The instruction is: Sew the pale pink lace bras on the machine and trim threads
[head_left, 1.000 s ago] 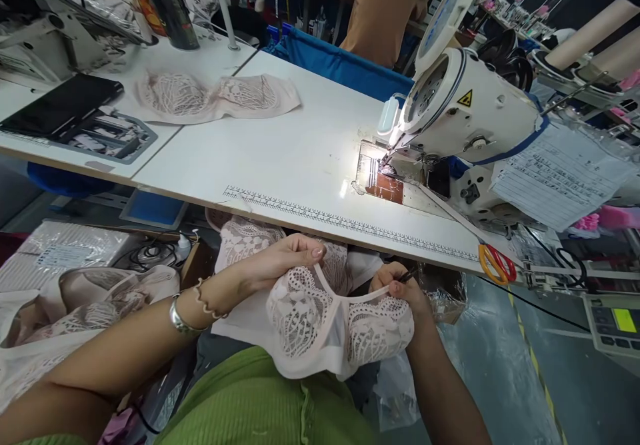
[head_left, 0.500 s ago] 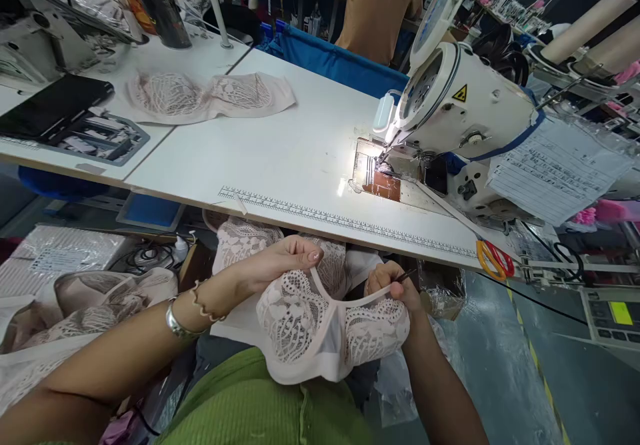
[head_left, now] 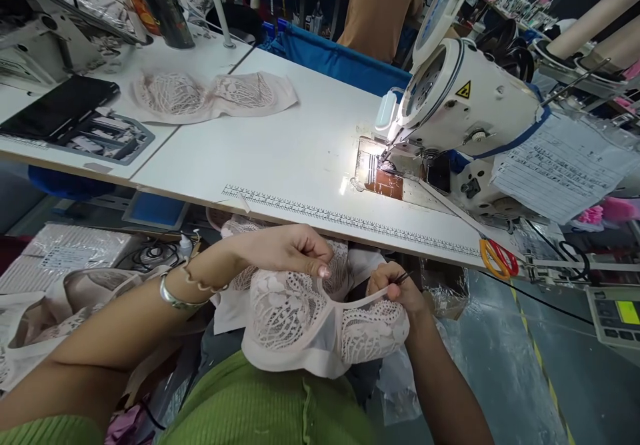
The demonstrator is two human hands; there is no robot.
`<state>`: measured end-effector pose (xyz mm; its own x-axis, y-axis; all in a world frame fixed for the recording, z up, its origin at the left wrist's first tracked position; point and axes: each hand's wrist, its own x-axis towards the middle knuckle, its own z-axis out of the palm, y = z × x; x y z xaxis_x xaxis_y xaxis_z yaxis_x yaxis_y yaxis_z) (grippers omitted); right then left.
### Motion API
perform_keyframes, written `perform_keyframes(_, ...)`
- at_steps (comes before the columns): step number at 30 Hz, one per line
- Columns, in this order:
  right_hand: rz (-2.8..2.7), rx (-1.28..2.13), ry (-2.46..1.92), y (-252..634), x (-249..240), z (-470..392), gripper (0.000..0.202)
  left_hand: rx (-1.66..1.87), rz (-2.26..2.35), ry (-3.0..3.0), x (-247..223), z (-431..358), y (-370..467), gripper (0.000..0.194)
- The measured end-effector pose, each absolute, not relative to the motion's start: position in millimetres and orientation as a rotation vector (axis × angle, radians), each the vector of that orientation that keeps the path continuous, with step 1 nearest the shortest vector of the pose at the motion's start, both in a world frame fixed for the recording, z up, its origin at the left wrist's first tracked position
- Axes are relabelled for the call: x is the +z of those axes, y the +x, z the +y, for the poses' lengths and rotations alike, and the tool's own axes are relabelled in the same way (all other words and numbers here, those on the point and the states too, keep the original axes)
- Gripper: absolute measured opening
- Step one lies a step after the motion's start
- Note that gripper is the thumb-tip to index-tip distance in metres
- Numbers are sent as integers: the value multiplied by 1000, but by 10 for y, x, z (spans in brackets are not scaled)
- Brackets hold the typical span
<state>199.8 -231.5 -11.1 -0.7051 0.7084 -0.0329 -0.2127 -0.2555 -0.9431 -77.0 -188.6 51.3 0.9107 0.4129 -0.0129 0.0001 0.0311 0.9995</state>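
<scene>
A pale pink lace bra (head_left: 295,318) hangs over my lap, between my two hands. My left hand (head_left: 300,252) is at the top of its left cup, thumb and fingers pinched together near the thin edging; what lies between the fingertips is too small to name. My right hand (head_left: 393,285) is closed on the bra's edging band above the right cup, with a dark pointed tool (head_left: 404,276) sticking out of the same fingers. More lace pieces (head_left: 340,258) lie behind the bra, under the table edge.
The white table (head_left: 250,152) carries a printed ruler, a sewing machine (head_left: 465,98), orange and red scissors (head_left: 497,258), another lace bra (head_left: 200,95) and an open black case (head_left: 60,108). More bras lie at the lower left. A person in brown stands behind the table.
My left hand has risen slightly and shifted right along the edging. The left cup has spread a little to the left, while my right hand has stayed almost in place.
</scene>
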Motion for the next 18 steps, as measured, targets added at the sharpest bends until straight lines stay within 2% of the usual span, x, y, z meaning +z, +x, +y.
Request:
perform_keyframes(2,-1456,1986,-649,2039,-45,-2280,61,350,329,1494,501,-1891,-744,48)
perform_keyframes(6,-1865,1821,-788,2021,202,-2186,32,359,257,1434,466,-1912,-635,47)
perform_keyframes(9,-2193,1612,-793,1851,360,-2190,40,356,249,1402,428,-1892,-529,46)
perform_keyframes(11,-2264,1523,-779,1740,408,-2248,37,385,380,1398,405,-1872,-501,46)
perform_keyframes(13,-2184,1594,-790,1704,410,-2318,40,527,661,1428,417,-1887,-540,39)
perform_keyframes(15,-1947,1698,-796,1760,377,-2358,49,850,987,1465,468,-1980,-638,23)
perform_keyframes(18,-1436,1580,-940,1919,317,-2339,53,1264,1084,1508,531,-2291,-778,19)
